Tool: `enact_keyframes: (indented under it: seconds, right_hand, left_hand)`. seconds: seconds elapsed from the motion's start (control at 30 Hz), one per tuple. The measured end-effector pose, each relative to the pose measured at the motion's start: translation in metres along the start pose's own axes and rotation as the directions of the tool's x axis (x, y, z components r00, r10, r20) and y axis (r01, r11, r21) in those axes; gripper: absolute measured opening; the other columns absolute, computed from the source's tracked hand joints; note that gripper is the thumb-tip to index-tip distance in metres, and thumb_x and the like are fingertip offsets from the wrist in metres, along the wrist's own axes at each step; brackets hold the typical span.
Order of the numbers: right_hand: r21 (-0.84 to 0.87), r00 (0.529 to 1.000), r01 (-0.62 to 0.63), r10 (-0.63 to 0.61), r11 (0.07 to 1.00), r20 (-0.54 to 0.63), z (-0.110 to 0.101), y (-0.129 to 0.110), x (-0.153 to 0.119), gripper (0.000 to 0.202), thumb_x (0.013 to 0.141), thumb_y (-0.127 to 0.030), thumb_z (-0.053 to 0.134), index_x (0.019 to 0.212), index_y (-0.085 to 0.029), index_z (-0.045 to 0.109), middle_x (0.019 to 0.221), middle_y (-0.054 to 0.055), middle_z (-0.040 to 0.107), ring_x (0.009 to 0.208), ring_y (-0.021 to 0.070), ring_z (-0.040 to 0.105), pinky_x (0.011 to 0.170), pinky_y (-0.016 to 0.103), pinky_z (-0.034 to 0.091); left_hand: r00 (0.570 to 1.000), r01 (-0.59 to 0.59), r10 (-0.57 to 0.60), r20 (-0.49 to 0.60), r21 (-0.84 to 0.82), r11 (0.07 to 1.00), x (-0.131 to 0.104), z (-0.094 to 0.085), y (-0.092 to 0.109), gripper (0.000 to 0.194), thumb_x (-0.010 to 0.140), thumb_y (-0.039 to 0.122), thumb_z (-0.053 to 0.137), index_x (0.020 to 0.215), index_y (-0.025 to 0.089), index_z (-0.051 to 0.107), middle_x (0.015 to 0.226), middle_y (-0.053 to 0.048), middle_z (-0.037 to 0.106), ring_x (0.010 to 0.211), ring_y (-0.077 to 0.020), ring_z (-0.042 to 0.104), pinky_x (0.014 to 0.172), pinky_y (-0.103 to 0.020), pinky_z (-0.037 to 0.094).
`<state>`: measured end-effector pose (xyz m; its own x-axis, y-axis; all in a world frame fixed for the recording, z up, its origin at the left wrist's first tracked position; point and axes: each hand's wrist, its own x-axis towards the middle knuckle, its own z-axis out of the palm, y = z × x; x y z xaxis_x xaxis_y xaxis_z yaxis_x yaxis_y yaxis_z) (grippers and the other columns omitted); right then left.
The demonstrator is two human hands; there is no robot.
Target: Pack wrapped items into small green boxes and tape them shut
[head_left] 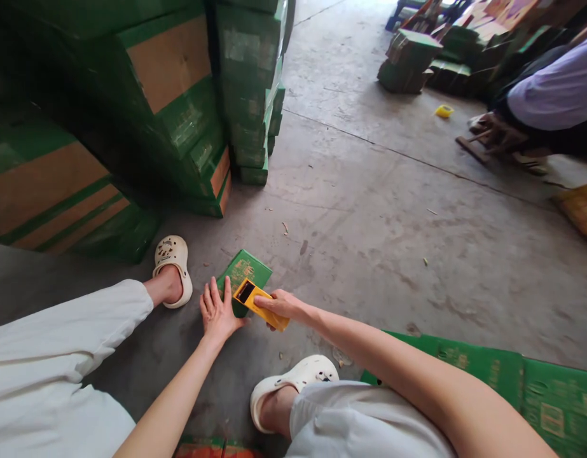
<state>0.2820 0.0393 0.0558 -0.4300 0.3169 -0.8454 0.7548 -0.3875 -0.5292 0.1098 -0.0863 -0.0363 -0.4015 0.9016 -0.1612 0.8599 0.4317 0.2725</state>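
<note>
I sit on a concrete floor with my legs apart. A small green box (248, 270) lies on the floor between my feet. My left hand (217, 313) rests flat with spread fingers against the box's near left edge. My right hand (280, 306) grips a yellow tape dispenser (257, 302) and holds it against the near end of the box.
Tall stacks of green and brown cartons (179, 108) stand at the left. Flattened green cartons (522, 381) lie at my right. Another person in a lilac sleeve (555, 95) sits at the far right near more box piles (410, 60). A yellow tape roll (444, 111) lies on the floor.
</note>
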Motion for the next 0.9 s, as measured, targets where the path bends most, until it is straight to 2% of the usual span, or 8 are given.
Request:
enact_keyframes:
  seconds: [0.13, 0.23, 0.33, 0.4, 0.5, 0.57, 0.8, 0.9]
  right_hand:
    - [0.006, 0.999, 0.015, -0.015, 1.000, -0.036, 0.006, -0.016, 0.002, 0.048, 0.101, -0.056, 0.061, 0.076, -0.015, 0.066, 0.060, 0.003, 0.072, 0.050, 0.0145, 0.068, 0.050, 0.020, 0.054]
    - [0.016, 0.997, 0.082, -0.082, 0.997, 0.003, -0.002, -0.016, -0.006, 0.053, 0.097, -0.064, 0.061, 0.078, -0.016, 0.068, 0.063, 0.004, 0.074, 0.053, 0.0149, 0.070, 0.051, 0.020, 0.053]
    - [-0.044, 0.994, 0.100, -0.099, 0.994, 0.042, -0.019, 0.013, -0.027, 0.059, 0.090, -0.074, 0.063, 0.080, -0.016, 0.067, 0.065, 0.005, 0.075, 0.056, 0.0161, 0.070, 0.049, 0.019, 0.049]
    - [-0.078, 0.998, 0.057, -0.057, 0.995, -0.004, -0.032, 0.043, -0.045, 0.062, 0.086, -0.079, 0.064, 0.083, -0.017, 0.066, 0.066, 0.005, 0.075, 0.057, 0.0178, 0.071, 0.046, 0.020, 0.047]
    - [-0.007, 0.998, -0.045, 0.044, 0.999, -0.039, -0.041, 0.082, -0.067, 0.064, 0.084, -0.083, 0.062, 0.082, -0.019, 0.061, 0.069, 0.007, 0.076, 0.061, 0.0201, 0.073, 0.048, 0.021, 0.050]
    - [0.035, 0.998, -0.059, 0.060, 0.998, -0.019, -0.039, 0.093, -0.071, 0.062, 0.085, -0.082, 0.061, 0.082, -0.020, 0.059, 0.069, 0.007, 0.075, 0.060, 0.0199, 0.073, 0.049, 0.022, 0.051]
    - [-0.028, 0.990, -0.089, 0.085, 0.996, -0.115, -0.034, 0.088, -0.045, 0.053, 0.086, -0.070, 0.070, 0.077, -0.020, 0.058, 0.063, 0.006, 0.071, 0.050, 0.0171, 0.067, 0.044, 0.021, 0.047]
    - [-0.085, 0.992, -0.086, 0.077, 0.993, -0.104, -0.035, 0.087, -0.031, 0.048, 0.089, -0.064, 0.071, 0.073, -0.019, 0.059, 0.062, 0.006, 0.069, 0.048, 0.0156, 0.064, 0.044, 0.021, 0.046]
  left_hand:
    - [1.000, 0.023, -0.024, 0.002, 0.089, 0.996, 0.014, 0.001, -0.001, 0.129, 0.063, 0.052, 0.084, 0.170, 0.018, 0.020, 0.173, -0.025, 0.017, 0.154, -0.0485, 0.024, 0.123, -0.064, 0.018]
    - [0.999, 0.043, -0.043, -0.005, 0.117, 0.992, 0.022, -0.001, -0.005, 0.130, 0.063, 0.052, 0.082, 0.170, 0.019, 0.017, 0.171, -0.024, 0.023, 0.148, -0.0463, 0.033, 0.120, -0.060, 0.023]
    - [0.999, 0.035, -0.037, 0.018, 0.114, 0.993, 0.024, -0.004, -0.006, 0.134, 0.062, 0.054, 0.084, 0.171, 0.023, 0.012, 0.171, -0.024, 0.022, 0.147, -0.0459, 0.035, 0.118, -0.059, 0.025]
    - [0.998, 0.023, -0.028, 0.048, 0.109, 0.994, 0.025, -0.006, -0.007, 0.136, 0.061, 0.056, 0.085, 0.171, 0.027, 0.010, 0.171, -0.023, 0.021, 0.148, -0.0463, 0.034, 0.118, -0.059, 0.025]
    - [0.998, 0.025, -0.032, 0.059, 0.110, 0.994, 0.025, -0.008, -0.008, 0.134, 0.062, 0.055, 0.085, 0.171, 0.030, 0.011, 0.171, -0.022, 0.021, 0.148, -0.0466, 0.034, 0.118, -0.060, 0.024]
    - [0.998, 0.030, -0.036, 0.053, 0.116, 0.993, 0.025, -0.010, -0.008, 0.133, 0.063, 0.056, 0.086, 0.171, 0.030, 0.013, 0.170, -0.022, 0.022, 0.147, -0.0468, 0.034, 0.117, -0.059, 0.025]
    - [0.998, 0.015, -0.023, 0.062, 0.125, 0.992, 0.025, -0.012, -0.006, 0.131, 0.062, 0.053, 0.087, 0.170, 0.032, 0.016, 0.167, -0.023, 0.026, 0.145, -0.0470, 0.036, 0.116, -0.059, 0.026]
    - [0.998, 0.009, -0.016, 0.063, 0.113, 0.994, 0.026, -0.015, -0.007, 0.131, 0.062, 0.053, 0.087, 0.169, 0.033, 0.016, 0.165, -0.023, 0.028, 0.145, -0.0471, 0.037, 0.115, -0.060, 0.027]
